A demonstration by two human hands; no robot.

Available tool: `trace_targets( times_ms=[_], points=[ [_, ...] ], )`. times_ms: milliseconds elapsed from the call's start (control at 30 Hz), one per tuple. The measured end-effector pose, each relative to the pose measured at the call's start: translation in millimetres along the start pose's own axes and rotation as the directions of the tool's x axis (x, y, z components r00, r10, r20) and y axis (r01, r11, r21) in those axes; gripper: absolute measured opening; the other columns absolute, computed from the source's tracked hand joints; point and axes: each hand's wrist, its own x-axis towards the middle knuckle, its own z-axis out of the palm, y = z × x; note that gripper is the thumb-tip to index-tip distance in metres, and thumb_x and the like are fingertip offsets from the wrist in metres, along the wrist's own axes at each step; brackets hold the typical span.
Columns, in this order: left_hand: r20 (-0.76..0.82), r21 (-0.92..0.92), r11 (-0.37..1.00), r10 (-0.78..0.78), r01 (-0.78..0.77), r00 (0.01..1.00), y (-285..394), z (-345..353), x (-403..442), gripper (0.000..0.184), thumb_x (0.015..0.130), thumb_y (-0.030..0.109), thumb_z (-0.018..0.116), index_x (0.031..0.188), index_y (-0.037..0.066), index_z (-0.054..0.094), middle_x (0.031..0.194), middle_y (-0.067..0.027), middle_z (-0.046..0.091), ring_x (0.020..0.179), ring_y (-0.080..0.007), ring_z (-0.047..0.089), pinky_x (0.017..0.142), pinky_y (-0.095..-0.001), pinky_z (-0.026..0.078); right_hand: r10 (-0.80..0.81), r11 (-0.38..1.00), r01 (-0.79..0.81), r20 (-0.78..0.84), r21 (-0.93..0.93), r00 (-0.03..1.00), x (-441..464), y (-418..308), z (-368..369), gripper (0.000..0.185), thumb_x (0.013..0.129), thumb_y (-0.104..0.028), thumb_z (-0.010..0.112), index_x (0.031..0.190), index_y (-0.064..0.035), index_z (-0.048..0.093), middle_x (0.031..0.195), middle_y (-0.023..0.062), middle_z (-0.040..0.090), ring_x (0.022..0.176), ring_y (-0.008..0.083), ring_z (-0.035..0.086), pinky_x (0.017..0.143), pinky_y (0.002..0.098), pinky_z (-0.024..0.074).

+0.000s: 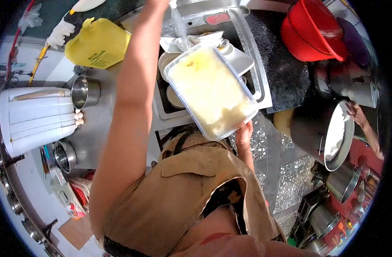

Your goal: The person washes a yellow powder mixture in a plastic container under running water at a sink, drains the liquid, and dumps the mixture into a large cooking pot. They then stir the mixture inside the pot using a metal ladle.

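Observation:
Over the sink (264, 96), a clear rectangular plastic tub (188, 108) is tilted slightly, full of pale yellow liquid or soft matter with a foamy look. My right hand (244, 132) grips its near right corner. At the top edge, my left hand (159, 2) is beside the tap (173, 4), mostly cut off, so its fingers are hidden. Water (178, 25) runs from the tap into the tub's far end. Beneath and behind the tub, white dishes (236, 60) are piled in the sink.
A yellow jerrycan (99, 43) stands left of the sink, near a steel pot (85, 92) and eggs (79, 116). A red bucket (305, 32) sits on the right counter. Farther right, another person's hand (355, 113) touches a large pot (349, 141) with white contents.

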Motion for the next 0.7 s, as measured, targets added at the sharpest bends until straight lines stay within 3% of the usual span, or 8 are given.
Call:
trace_targets(
  times_ms=[67,167,333,433,500,600,633,700],
  points=[
    [0.207,-0.469,0.883,0.114,-0.003,0.972,-23.5,-10.1,4.0,0.043,0.076,0.008,0.053,0.119,0.003,0.05,0.106,-0.011,0.057,0.089,-0.018,0.054,0.079,-0.0294,0.043,-0.011,1.0,0.011,0.019,-0.014,1.0,0.4,-0.7,-2.8,0.026,0.074,0.001,0.049,0.099,-0.0022,0.055,0.087,0.0024,0.058,0.074,0.0119,0.054,0.065,0.0237,0.0435],
    [0.5,-0.669,0.726,0.279,0.161,0.82,-15.6,-48.8,-0.3,0.075,0.07,0.001,0.06,0.136,0.008,0.025,0.128,-0.0111,0.038,0.104,-0.0161,0.043,0.089,-0.0257,0.036,0.003,1.0,-0.002,0.061,-0.016,0.998,-2.5,1.7,-6.8,0.029,0.073,0.001,0.049,0.101,-0.001,0.054,0.09,0.0038,0.058,0.077,0.0133,0.055,0.067,0.0246,0.0444],
    [0.668,-0.363,0.926,0.334,-0.101,0.664,-2.0,-85.4,49.0,0.091,0.066,0.005,0.072,0.138,0.011,0.016,0.133,-0.0156,0.03,0.123,-0.0275,0.033,0.103,-0.0366,0.031,-0.021,0.999,0.022,0.026,-0.042,0.999,-5.5,-7.1,-7.5,0.03,0.073,0.0,0.048,0.102,0.0005,0.054,0.088,0.0043,0.059,0.076,0.0125,0.055,0.069,0.0248,0.0441],
    [0.573,-0.327,0.936,0.305,-0.129,0.76,-2.2,-95.8,35.4,0.081,0.07,0.014,0.071,0.136,0.01,0.024,0.13,-0.0142,0.036,0.123,-0.0275,0.033,0.1,-0.0378,0.034,-0.056,0.994,0.065,0.097,-0.089,0.994,-0.8,-6.5,-23.1,0.03,0.073,0.0,0.046,0.102,0.0005,0.054,0.086,0.0042,0.059,0.075,0.0121,0.055,0.069,0.0248,0.0447],
    [0.196,-0.258,0.882,0.447,-0.394,0.873,-117.4,-72.3,27.2,0.015,0.085,0.018,0.05,0.084,0.005,0.058,0.073,-0.0065,0.058,0.065,-0.0195,0.054,0.06,-0.0253,0.043,-0.01,0.996,0.017,0.072,-0.089,0.997,-2.8,-13.4,-20.1,0.03,0.072,0.001,0.044,0.101,0.0007,0.054,0.085,0.0044,0.06,0.074,0.0119,0.055,0.067,0.0243,0.0445],
    [0.614,0.198,0.98,-0.13,0.008,0.778,-269.2,17.3,-110.0,0.034,0.088,0.028,0.044,0.109,0.005,0.056,0.112,-0.0092,0.055,0.1,-0.0177,0.052,0.086,-0.0329,0.04,0.02,0.987,-0.011,0.057,-0.163,0.998,1.8,-20.8,-23.8,0.031,0.071,0.003,0.043,0.099,0.0004,0.055,0.083,0.0043,0.06,0.071,0.0118,0.056,0.066,0.0247,0.0453],
    [0.693,0.077,0.957,-0.254,0.281,0.675,-293.4,47.0,-172.2,0.056,0.092,0.049,0.032,0.116,0.002,0.051,0.113,-0.007,0.055,0.105,-0.017,0.051,0.09,-0.0298,0.039,0.034,0.984,-0.025,0.045,-0.178,0.998,2.1,-26.1,-20.9,0.032,0.07,0.003,0.043,0.099,0.0003,0.055,0.083,0.0044,0.06,0.071,0.0117,0.056,0.065,0.0246,0.0454],
    [0.839,0.043,0.466,-0.498,0.884,0.222,-236.9,54.6,-211.9,0.062,0.09,0.055,0.031,0.114,0.003,0.054,0.105,-0.0066,0.059,0.095,-0.0153,0.055,0.084,-0.0314,0.043,0.039,0.982,-0.034,0.026,-0.188,0.999,2.4,-37.7,-12.6,0.032,0.07,0.003,0.043,0.1,0.0002,0.055,0.083,0.0043,0.06,0.071,0.0118,0.056,0.065,0.0245,0.0454]
  ],
)
